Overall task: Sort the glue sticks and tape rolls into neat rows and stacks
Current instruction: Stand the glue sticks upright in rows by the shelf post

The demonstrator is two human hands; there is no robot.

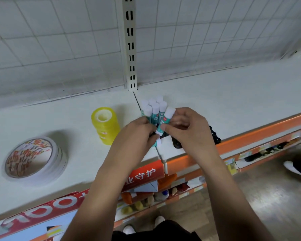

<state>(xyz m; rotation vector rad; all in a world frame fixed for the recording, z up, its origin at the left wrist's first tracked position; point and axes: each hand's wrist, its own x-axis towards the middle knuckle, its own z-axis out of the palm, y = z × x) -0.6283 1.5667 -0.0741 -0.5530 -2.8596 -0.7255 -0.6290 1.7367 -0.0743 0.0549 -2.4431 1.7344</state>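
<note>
Just right of the yellow tape stack (105,125), the glue sticks (153,110) stood upright in a tight bunch on the shelf (233,105). The hands met at the bunch's near side, the left hand (141,131) curled round a loose glue stick (158,132) and the right hand (189,129) pinching the same stick between thumb and forefinger. The sticks looked light, rigid and smooth-sided, likely to topple at a nudge, so gripping each mid-barrel rather than by its white cap seemed safest.

Matt white plastic caps are noted on the glue sticks (155,110), glossy translucent yellow film on the stacked tape rolls (105,126), matt painted white on the shelf (233,94), a polished sheen on the floor (268,197).
</note>
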